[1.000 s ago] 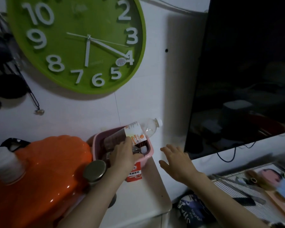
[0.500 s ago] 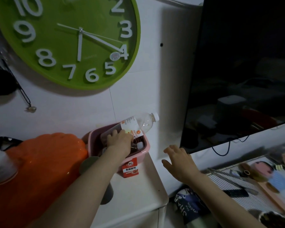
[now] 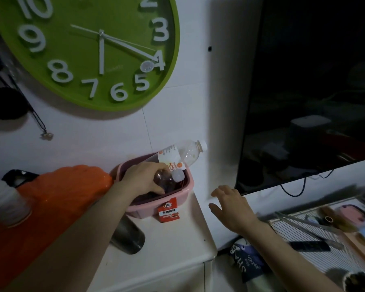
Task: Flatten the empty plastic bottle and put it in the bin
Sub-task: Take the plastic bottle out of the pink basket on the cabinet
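1. The left hand reaches into the pink bin, fingers curled around a dark, clear plastic bottle with a pale round cap; thumb below, fingers over the top.
2. A second bottle, clear with a white label and white cap, lies tilted across the bin's back rim, its neck sticking out past the right edge toward the wall.
3. The right hand hovers off the cabinet's right edge, fingers spread and loose, touching nothing.
4. The bin is smooth, rounded-cornered plastic, standing at the back of the white cabinet top.
5. One red carton stands against the bin's front wall; one metal cylinder lies near the front left.
6. One green round clock hangs above.
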`<action>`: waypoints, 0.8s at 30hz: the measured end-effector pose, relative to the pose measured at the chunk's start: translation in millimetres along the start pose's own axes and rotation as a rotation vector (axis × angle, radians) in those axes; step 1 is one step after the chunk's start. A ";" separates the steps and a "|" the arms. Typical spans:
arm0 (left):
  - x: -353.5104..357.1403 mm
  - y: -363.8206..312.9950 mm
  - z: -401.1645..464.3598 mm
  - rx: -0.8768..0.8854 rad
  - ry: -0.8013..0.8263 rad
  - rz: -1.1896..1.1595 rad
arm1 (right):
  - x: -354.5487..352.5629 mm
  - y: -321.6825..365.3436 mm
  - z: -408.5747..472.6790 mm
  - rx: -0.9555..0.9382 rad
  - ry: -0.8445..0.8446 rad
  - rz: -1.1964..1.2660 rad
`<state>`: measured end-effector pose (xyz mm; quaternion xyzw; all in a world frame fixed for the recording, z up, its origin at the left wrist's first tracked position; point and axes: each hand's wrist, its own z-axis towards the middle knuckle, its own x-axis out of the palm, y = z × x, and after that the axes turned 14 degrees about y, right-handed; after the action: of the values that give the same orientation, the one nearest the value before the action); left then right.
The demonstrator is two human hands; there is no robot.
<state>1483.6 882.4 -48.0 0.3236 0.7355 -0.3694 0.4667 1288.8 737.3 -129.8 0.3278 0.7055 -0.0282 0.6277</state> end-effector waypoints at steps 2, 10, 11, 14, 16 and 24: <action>0.0 5.1 -1.0 0.063 -0.026 -0.059 | 0.7 -0.5 -0.5 -0.008 -0.002 0.001; -0.6 6.7 -3.4 0.271 -0.243 -0.239 | -0.4 -3.4 -7.8 -0.002 -0.035 0.011; 1.2 5.7 -3.8 0.286 -0.265 -0.242 | -0.1 -4.1 -10.5 0.005 -0.037 0.011; 8.3 0.5 -5.5 0.312 -0.331 -0.244 | 0.7 -2.9 -21.3 0.023 -0.054 0.020; 13.2 -1.4 -6.7 0.321 -0.383 -0.250 | 3.0 8.8 -30.1 -0.017 -0.110 0.055; 28.3 15.0 -28.7 0.358 -0.599 -0.357 | 54.1 127.7 -46.5 -0.360 -0.127 -0.033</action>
<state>1473.0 918.1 -69.4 0.1445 0.5354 -0.6453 0.5254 1312.2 881.5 -121.5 0.1962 0.6635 0.0677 0.7188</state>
